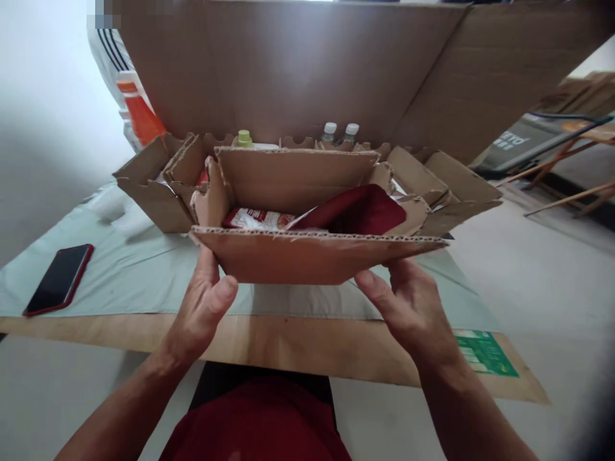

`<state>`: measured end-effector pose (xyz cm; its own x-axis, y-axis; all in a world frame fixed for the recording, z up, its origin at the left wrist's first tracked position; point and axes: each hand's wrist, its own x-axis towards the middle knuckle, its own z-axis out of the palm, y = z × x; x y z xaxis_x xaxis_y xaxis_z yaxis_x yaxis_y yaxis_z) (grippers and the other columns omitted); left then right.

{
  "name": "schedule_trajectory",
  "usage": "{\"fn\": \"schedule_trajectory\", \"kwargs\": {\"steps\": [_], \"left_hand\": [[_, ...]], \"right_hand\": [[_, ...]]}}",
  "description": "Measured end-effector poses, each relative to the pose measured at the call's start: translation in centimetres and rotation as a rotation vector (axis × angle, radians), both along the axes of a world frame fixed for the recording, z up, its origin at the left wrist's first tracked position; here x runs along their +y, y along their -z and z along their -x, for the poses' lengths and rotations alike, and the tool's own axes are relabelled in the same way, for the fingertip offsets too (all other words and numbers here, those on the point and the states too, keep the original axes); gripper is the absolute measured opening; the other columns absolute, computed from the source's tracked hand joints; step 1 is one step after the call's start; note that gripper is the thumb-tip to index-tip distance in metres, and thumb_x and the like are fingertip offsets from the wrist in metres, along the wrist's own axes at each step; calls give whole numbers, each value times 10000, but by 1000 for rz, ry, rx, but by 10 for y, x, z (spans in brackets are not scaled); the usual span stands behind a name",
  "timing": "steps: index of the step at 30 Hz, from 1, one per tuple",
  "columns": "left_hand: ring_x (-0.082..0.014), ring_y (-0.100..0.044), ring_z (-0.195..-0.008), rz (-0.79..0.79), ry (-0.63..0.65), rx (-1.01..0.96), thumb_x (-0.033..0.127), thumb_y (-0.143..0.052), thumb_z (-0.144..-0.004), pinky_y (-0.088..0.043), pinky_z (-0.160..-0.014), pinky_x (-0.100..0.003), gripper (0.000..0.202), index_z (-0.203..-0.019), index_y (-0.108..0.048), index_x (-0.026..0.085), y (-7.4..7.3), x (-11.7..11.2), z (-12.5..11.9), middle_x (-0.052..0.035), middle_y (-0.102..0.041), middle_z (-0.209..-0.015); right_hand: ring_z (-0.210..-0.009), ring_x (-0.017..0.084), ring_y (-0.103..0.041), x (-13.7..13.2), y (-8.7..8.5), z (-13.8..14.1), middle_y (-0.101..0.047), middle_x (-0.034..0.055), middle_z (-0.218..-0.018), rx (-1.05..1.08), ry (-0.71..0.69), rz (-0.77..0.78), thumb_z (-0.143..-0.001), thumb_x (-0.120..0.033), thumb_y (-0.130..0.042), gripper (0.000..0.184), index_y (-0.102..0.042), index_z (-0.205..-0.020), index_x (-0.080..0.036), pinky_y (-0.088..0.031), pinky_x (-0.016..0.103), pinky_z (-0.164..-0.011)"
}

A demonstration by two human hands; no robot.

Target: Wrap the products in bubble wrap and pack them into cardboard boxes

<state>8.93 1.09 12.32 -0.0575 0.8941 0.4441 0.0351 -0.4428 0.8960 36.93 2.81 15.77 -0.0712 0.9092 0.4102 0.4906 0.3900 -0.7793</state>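
Observation:
An open cardboard box (283, 259) is held between my two hands above the front of the table. My left hand (204, 307) grips its lower left end, the thumb on the near side and the fingers partly hidden behind it. At the lower right end my right hand (408, 307) grips in the same way. Inside lie a red and white printed packet (264, 219) and a dark red cloth-like piece (365, 208) that leans up to the right. The bottom of the box interior is hidden by its front wall.
Behind stand more open cardboard boxes (158, 198), bottle tops (329, 128), an orange bottle (139, 115) and a tall cardboard panel (307, 70). A phone (60, 278) lies left on the pale tablecloth (144, 275). A green label (487, 352) is at the wooden edge's right; a striped sleeve (113, 48) shows behind.

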Motion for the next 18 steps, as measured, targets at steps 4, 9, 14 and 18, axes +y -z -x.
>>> {"fn": "schedule_trajectory", "kwargs": {"steps": [4, 9, 14, 18], "left_hand": [[-350, -214, -1619, 35, 152, 10, 669, -613, -939, -204, -1336, -561, 863, -1647, -270, 315, -16, 5, -26, -42, -333, -1718], [-347, -285, -1592, 87, 144, -8, 620, -622, -953, -217, -1328, -556, 764, -1596, -379, 286, 4, 5, -28, -76, -391, -1684], [-334, -512, -1438, 70, -172, -70, 617, -589, -956, -357, -1262, -517, 605, -1422, -567, 231, 41, 7, 24, -100, -610, -1479], [-321, -572, -1375, 74, -311, -98, 623, -549, -964, -398, -1234, -481, 552, -1310, -647, 205, 48, 25, 45, -95, -690, -1360]], "right_hand": [[-1085, 315, -713, -8, 1, -21, -771, 67, -1126, 69, 128, -26, -915, -654, -663, 444, -747, -1135, -277, -555, 501, -976], [-1055, 331, -709, -21, 16, -28, -771, 71, -1120, 11, 209, -53, -884, -667, -687, 474, -737, -1150, -278, -546, 534, -972], [-1162, 324, -683, -13, 44, 29, -730, 113, -1248, -11, -78, -2, -920, -612, -666, 534, -663, -1305, -241, -556, 521, -1016], [-1319, 373, -611, -33, 85, 49, -628, 160, -1452, -125, -123, 0, -931, -504, -685, 732, -433, -1574, -261, -511, 600, -1092]]}}
